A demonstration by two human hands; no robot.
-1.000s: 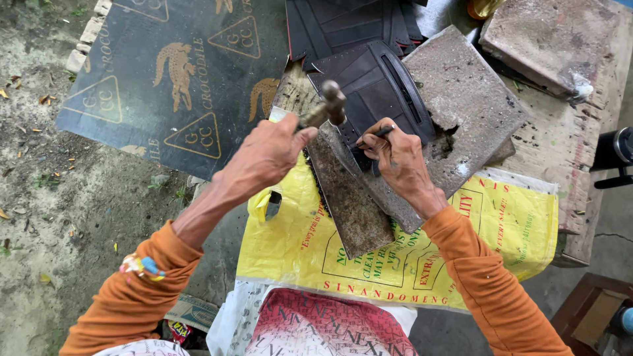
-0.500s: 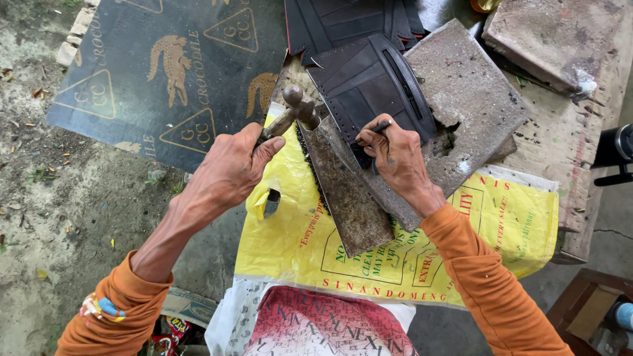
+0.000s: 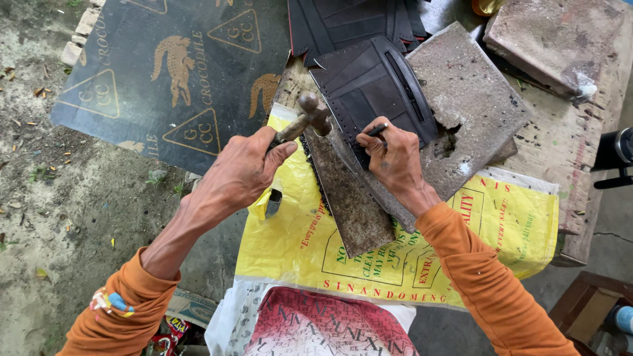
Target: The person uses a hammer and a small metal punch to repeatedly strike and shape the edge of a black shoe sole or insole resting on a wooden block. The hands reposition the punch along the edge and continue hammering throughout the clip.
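A: What does the left hand (image 3: pixel 241 168) hold?

B: It is clenched around the wooden handle of a small hammer (image 3: pixel 310 115). The hammer head is raised a little, up and to the left of the punch (image 3: pixel 376 130).

A: And the right hand (image 3: pixel 395 161)?

B: It pinches the thin dark punch between the fingertips. The punch tip rests on the black leather piece (image 3: pixel 369 86), near the lower edge of it.

A: Where does the leather piece lie?

B: On the grey stone slab (image 3: pixel 475 99), partly over the rusty metal plate (image 3: pixel 349 198), which points down toward the person. A yellow printed sack (image 3: pixel 297 237) lies under the plate.

A: How does the punch lie from the hammer?

B: To the right of the hammer head and quite near. The long axis of the punch leans up to the right, away from the hammer. The hammer handle runs from lower left to upper right, so the head faces toward the punch end.
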